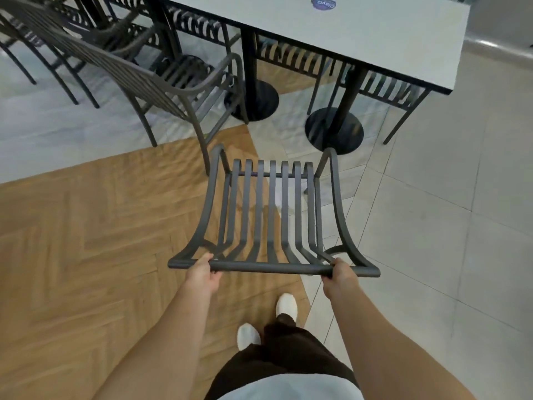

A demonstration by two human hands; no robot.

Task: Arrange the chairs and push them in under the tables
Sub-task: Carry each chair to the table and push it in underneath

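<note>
1. The person is gripping the top rail of a dark grey slatted metal armchair [271, 215]: the left hand [205, 273] is curling its fingers round the rail near its left end, and the right hand [338, 275] is wrapping the rail near its right end.
2. The chair is standing just ahead of both hands, on the seam between wood-pattern floor [86, 241] and pale tiles [447, 212], well short of the white rectangular table with black pedestal bases [360, 39].
3. Its seat front is pointing away from the hands toward the table; its slats, the long axis, are running straight forward.
4. Judging from this, the carry-or-push step is under way; next, the chair needs steering slightly right, beyond the hands, between the pedestals, clear of the neighbouring grey-brown slatted armchair [161, 82] ahead-left.
</note>
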